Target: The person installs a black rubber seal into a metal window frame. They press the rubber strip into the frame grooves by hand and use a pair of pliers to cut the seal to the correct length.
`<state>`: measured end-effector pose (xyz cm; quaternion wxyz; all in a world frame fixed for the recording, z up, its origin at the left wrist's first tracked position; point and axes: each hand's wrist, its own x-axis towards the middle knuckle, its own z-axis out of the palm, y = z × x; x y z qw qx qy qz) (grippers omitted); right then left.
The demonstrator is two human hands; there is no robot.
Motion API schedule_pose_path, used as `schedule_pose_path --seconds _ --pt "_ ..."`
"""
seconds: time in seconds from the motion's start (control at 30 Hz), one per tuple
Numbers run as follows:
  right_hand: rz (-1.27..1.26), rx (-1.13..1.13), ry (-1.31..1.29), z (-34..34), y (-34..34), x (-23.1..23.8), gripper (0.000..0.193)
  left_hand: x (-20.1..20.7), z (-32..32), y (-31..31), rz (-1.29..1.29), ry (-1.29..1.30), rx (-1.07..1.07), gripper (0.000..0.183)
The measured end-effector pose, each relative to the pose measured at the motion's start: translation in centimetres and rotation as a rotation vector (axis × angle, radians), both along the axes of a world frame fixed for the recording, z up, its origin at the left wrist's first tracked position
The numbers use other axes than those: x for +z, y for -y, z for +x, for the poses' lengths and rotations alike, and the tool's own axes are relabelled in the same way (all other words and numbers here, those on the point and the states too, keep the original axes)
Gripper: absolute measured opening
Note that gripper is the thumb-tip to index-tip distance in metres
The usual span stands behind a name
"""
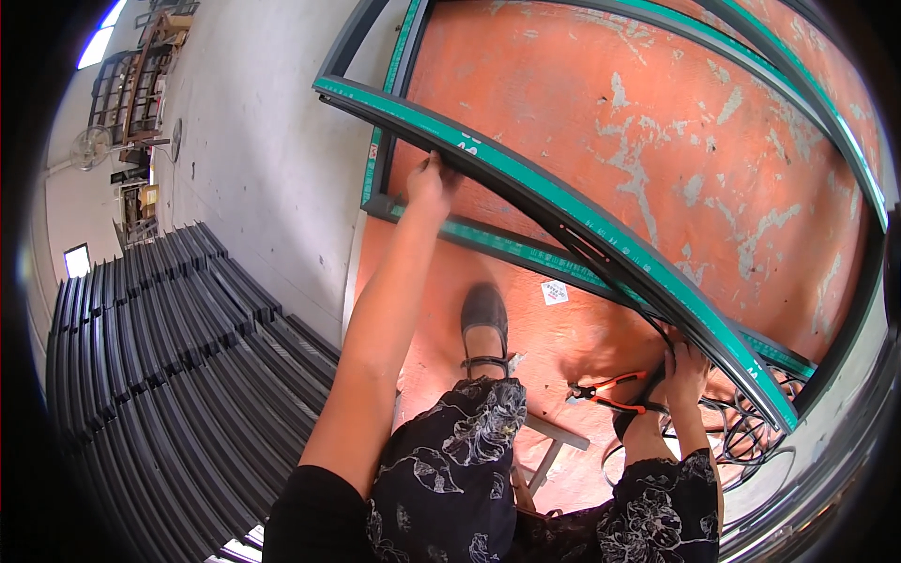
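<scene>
Head view: long dark frame with green film (601, 228), slanting across the middle, near rail raised above an orange floor (422, 281) and over another filmed frame (526, 251).
Left hand (432, 192): at the dark underside of the rail, toward its left end; fingers partly closed, tips hidden; whether gripping or only pressing, impossible to make out.
Right hand (687, 375): low, just beside the rail toward its right end; fingers bent near a black strip (631, 298), tips masked; hold on it uncertain.
Rail: probably stiff, more awkward than heavy, apt to twist if carried by one end.
Green film: smooth-looking, likely slippery; better under a broad palm than a pinch.
Black strip: thin, seemingly soft and bendy; best taken close to the rail, clear of the loose black coils (748, 424).
Corners: likely best for lifting, hands well spread, fingers hooked under dark edges.
Pliers (615, 382): orange-handled, lying spread near the right hand, easy to knock.
</scene>
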<state>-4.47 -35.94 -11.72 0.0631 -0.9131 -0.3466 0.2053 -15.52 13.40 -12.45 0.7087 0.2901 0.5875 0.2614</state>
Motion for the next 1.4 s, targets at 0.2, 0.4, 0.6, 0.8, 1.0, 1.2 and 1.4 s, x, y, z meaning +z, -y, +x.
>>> schedule_pose_path --seconds 0.2,0.4,0.6,0.8,1.0,1.2,1.4 --pt "0.183 -0.015 -0.231 0.3 0.7 4.5 0.015 0.3 -0.3 0.5 -0.068 0.013 -0.046 0.022" --pt "0.278 -0.417 -0.359 2.2 5.4 15.9 0.031 0.0 0.4 0.1 -0.042 -0.096 -0.026 0.018" --pt "0.234 -0.398 -0.527 4.9 7.2 26.5 0.016 -0.3 -0.3 -0.5 -0.034 -0.132 -0.060 0.018" --pt "0.032 -0.413 -0.245 5.4 5.9 21.8 0.017 -0.2 -0.5 0.2 -0.216 0.085 -0.035 0.019" --pt "0.656 -0.749 -1.259 8.3 9.0 23.5 0.041 -1.4 -3.0 -1.3 -0.204 0.210 -0.071 0.019" --pt "0.328 -0.999 -1.097 8.7 8.0 17.8 0.017 -1.1 -1.2 0.1 -0.176 0.212 -0.015 0.018" --pt "0.320 -1.001 -1.027 8.6 8.0 15.3 0.016 -1.7 0.1 -0.5 -0.037 -0.039 -0.008 0.022"
